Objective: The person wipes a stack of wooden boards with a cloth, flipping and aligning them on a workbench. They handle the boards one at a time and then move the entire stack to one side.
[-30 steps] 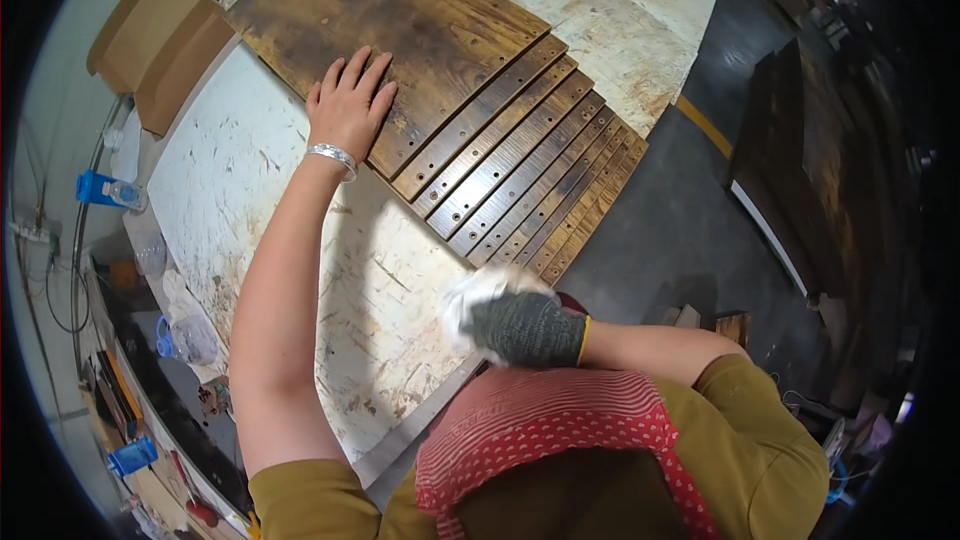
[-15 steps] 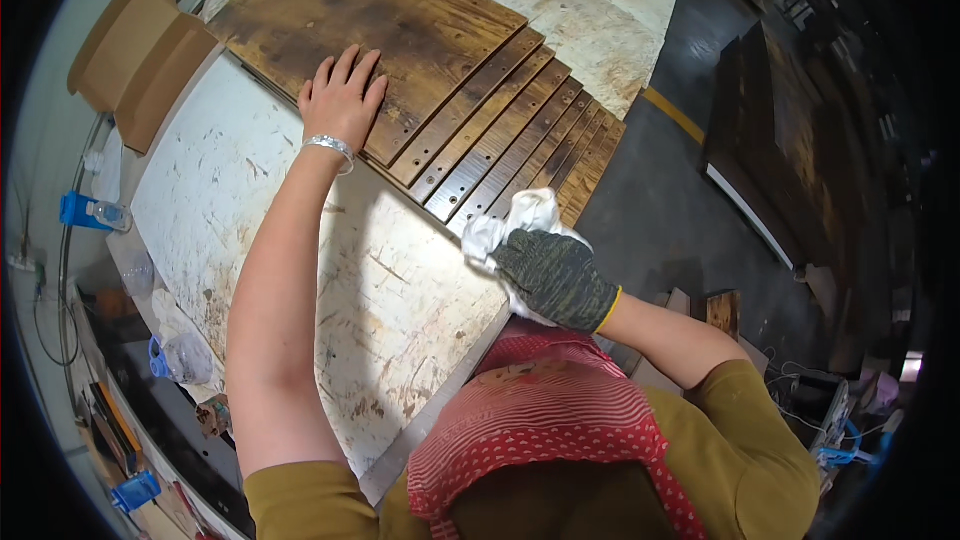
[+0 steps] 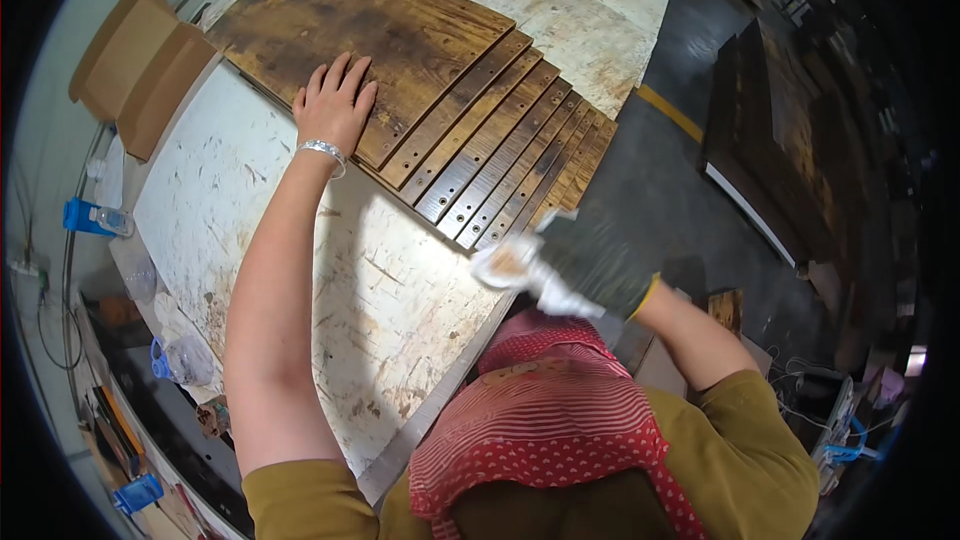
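A stack of dark brown wooden boards (image 3: 400, 40) lies fanned out, its stepped ends showing small drilled holes. My left hand (image 3: 336, 100), bare and with a silver bracelet at the wrist, rests flat on the top board near its close edge, fingers spread. In a dark grey-green knitted glove, my right hand (image 3: 598, 258) grips a crumpled white cloth (image 3: 522, 262), which bears a brownish stain. Cloth and glove are just off the near corner of the stack. The gloved fingers are smeared by motion.
The boards lie on a white, scuffed worktable (image 3: 270, 240). An open cardboard box (image 3: 150, 65) is at its far left, with blue-topped plastic bottles (image 3: 98, 218) along the left side. Another pile of dark boards (image 3: 785, 150) stands on the floor at right.
My right hand and the cloth have moved off the board ends, slightly down and to the right, and the cloth has turned to show a stain. My left hand stays on the top board.
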Available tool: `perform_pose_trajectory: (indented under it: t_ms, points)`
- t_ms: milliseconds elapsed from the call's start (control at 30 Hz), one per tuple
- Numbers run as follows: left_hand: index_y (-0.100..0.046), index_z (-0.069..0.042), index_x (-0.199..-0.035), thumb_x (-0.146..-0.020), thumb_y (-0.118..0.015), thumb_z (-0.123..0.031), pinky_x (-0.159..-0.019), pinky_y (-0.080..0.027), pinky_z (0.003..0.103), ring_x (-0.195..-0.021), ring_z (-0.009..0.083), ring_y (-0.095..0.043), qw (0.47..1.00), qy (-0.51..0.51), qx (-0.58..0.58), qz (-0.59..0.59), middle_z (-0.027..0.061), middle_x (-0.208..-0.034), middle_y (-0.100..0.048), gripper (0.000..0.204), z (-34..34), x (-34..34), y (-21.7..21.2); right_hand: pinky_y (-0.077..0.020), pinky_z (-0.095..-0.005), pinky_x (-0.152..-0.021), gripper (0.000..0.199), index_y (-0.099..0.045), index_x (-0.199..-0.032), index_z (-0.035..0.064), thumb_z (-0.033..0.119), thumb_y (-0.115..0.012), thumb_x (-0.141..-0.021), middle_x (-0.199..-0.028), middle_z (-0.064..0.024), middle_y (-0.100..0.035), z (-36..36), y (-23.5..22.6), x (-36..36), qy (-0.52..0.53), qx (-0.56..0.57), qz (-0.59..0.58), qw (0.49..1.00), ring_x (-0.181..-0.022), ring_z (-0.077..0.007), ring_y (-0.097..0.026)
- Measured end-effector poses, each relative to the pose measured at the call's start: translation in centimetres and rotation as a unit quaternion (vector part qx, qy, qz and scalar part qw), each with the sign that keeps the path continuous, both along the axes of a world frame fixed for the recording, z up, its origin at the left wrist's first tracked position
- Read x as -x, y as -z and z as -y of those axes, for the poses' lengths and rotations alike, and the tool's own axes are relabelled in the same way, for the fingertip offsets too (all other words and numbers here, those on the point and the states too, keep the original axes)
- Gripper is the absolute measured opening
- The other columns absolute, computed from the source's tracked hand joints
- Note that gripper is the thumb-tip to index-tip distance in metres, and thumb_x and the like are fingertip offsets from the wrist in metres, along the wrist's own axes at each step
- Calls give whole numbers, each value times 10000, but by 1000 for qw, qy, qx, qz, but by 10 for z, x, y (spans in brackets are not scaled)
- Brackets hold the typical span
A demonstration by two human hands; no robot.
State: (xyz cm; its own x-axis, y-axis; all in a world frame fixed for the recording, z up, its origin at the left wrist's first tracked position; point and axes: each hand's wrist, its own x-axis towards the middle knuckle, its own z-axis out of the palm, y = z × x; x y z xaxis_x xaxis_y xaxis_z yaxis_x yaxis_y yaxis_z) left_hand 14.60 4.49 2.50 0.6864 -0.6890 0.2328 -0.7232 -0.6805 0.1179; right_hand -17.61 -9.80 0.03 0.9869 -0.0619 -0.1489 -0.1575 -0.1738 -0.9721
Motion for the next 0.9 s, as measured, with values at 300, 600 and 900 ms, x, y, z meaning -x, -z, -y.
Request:
perform_pose_trajectory:
  t_ms: [300,600,900]
  points:
    - [-407,-287,-1361,-933,-350,-472,-1091,-190,475,-1340,260,-282,1000,7,1,3,3,-1458,-328,470,6,3,-2,-495,-365,-596,122,-573,-855,36,135,-522,-806,-762,-147,-590,-49,-12,9,6,541,14,841,-730,-247,-625]
    - [-429,-288,-1341,-924,-384,-458,-1067,-229,487,-1316,267,-318,1000,-1,5,26,5,-1433,-367,452,-6,2,0,-446,-401,-449,202,-624,-764,68,263,-625,-712,-542,-90,-509,21,-27,-1,54,418,137,896,-531,-197,-557]
    - [-423,-274,-1350,-929,-365,-459,-1081,-205,466,-1325,261,-299,1000,3,-4,19,10,-1443,-351,464,1,-4,6,-433,-339,-426,122,-594,-857,109,206,-521,-846,-514,-59,-508,-27,-76,-12,-369,132,-153,907,-438,-205,-523]
